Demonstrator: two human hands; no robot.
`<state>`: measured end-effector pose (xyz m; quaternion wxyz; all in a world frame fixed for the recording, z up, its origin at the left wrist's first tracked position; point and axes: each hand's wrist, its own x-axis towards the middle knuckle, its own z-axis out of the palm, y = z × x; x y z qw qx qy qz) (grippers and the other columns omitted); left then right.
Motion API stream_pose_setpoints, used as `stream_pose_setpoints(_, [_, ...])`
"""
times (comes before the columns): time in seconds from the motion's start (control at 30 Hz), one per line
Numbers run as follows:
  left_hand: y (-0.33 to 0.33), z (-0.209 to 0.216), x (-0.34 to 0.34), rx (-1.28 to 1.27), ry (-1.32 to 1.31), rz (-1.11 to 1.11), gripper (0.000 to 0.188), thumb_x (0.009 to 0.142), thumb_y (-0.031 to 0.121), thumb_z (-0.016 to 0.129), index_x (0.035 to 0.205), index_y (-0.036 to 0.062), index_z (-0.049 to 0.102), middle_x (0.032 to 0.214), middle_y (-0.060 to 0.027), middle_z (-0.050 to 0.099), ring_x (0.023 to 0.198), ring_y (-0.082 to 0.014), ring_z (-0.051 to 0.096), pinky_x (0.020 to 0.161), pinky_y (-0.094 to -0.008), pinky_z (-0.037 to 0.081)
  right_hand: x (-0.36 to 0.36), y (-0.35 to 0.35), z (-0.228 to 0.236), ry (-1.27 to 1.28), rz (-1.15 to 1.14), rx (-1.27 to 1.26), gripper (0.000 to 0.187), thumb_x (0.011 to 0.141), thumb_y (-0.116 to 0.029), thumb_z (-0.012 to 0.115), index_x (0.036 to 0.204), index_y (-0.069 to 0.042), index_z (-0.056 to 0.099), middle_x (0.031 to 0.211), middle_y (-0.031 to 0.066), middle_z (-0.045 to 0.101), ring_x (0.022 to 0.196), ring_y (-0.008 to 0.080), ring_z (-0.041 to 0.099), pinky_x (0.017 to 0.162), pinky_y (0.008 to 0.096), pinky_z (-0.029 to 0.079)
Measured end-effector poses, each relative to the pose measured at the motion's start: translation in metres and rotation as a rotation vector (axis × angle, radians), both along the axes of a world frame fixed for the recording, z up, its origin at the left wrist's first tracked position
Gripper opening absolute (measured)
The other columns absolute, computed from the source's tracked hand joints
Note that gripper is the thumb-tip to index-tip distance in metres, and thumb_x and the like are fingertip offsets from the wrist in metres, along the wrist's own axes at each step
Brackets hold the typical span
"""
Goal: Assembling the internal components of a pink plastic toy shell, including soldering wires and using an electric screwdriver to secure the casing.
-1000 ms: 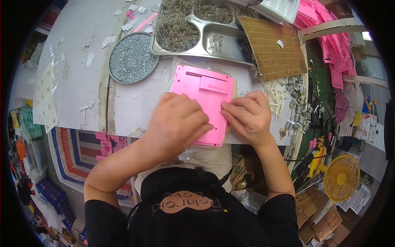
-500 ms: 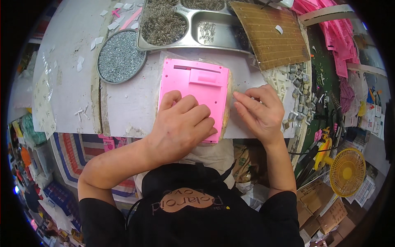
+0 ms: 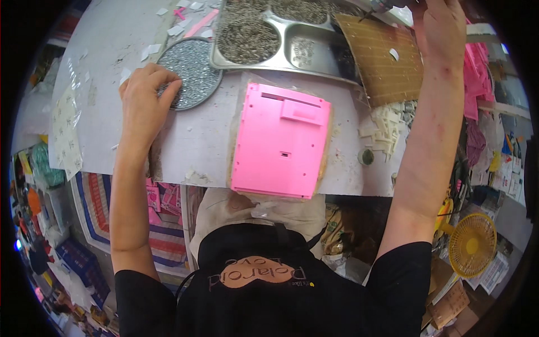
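Note:
A pink plastic housing (image 3: 281, 143) with small holes and a raised block lies on a padded, plastic-wrapped pad on the table, with neither hand on it. My left hand (image 3: 147, 92) is at the left rim of a round dish (image 3: 218, 84) of small silver screws, its thumb and fingertips drawn together over them; anything between them is hidden. Far to the upper right, my right hand (image 3: 441, 28) is closed round the grey body of a power screwdriver (image 3: 387, 5), partly cut off by the picture's top edge. The screwdriver's dark bit points left.
A steel compartment tray (image 3: 283, 59) of small springs stands behind the housing. Right of it lies a brown corrugated board (image 3: 387, 67). White plastic parts (image 3: 384, 126) and a small round green-topped piece (image 3: 366, 156) lie at right. A yellow fan (image 3: 473, 245) stands lower right.
My left hand has left the housing and moved left to the screw dish. My right hand has gone from the housing's right side up to the power screwdriver. The view has shifted slightly.

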<state>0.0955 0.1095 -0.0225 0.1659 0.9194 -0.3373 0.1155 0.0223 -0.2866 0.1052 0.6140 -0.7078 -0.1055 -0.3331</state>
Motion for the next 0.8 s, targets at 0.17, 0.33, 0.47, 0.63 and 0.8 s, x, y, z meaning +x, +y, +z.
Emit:
stream_pose_setpoints(0.17, [0.01,-0.008,0.011,-0.04,-0.003,0.068,0.016,0.094,0.022,0.07,0.091,0.0064,0.07,0.089,-0.0047,0.067,0.094,-0.0247,0.064,0.09,-0.0418,0.041,-0.008,0.064,0.025,0.25,0.182,0.001,0.05,0.092,-0.029,0.077,0.126,0.001,0.057,0.099,0.0132,0.071,0.087,0.0182,0.069,0.076,0.0303,0.057])
stream_pose_setpoints(0.33, [0.008,-0.003,0.015,-0.008,0.01,0.103,0.022,0.095,0.024,0.068,0.083,0.0072,0.064,0.083,-0.0086,0.061,0.086,-0.0285,0.061,0.087,-0.0433,0.04,-0.031,0.078,-0.009,0.337,0.37,0.121,0.045,0.102,-0.026,0.058,0.138,0.0,0.053,0.098,0.0121,0.069,0.095,0.0236,0.067,0.085,0.0401,0.053])
stream_pose_setpoints(0.47, [-0.027,0.013,-0.06,-0.211,-0.013,-0.318,0.018,0.085,0.02,0.076,0.08,0.0111,0.062,0.083,-0.005,0.061,0.086,-0.0248,0.061,0.084,-0.0432,0.039,-0.087,0.121,-0.026,0.188,0.411,0.394,0.037,0.096,-0.021,0.063,0.128,-0.003,0.056,0.07,0.0036,0.059,0.06,0.0139,0.055,0.059,0.0309,0.046])
stream_pose_setpoints(0.63, [-0.05,0.04,-0.137,-0.354,0.249,-0.535,0.016,0.078,0.015,0.081,0.088,0.0136,0.068,0.086,0.0006,0.066,0.083,-0.0192,0.061,0.084,-0.0412,0.038,-0.142,0.157,-0.014,0.143,0.449,0.392,0.037,0.093,-0.027,0.068,0.12,-0.01,0.05,0.061,-0.0023,0.053,0.051,0.0129,0.05,0.056,0.0327,0.045])
stream_pose_setpoints(0.8, [-0.053,0.039,-0.143,-0.432,0.326,-0.553,0.018,0.077,0.013,0.082,0.091,0.0139,0.07,0.086,0.0016,0.066,0.08,-0.0177,0.062,0.084,-0.0404,0.038,-0.148,0.155,-0.019,0.076,0.509,0.422,0.037,0.092,-0.021,0.071,0.118,-0.007,0.05,0.067,0.0014,0.056,0.056,0.014,0.053,0.059,0.0343,0.045])
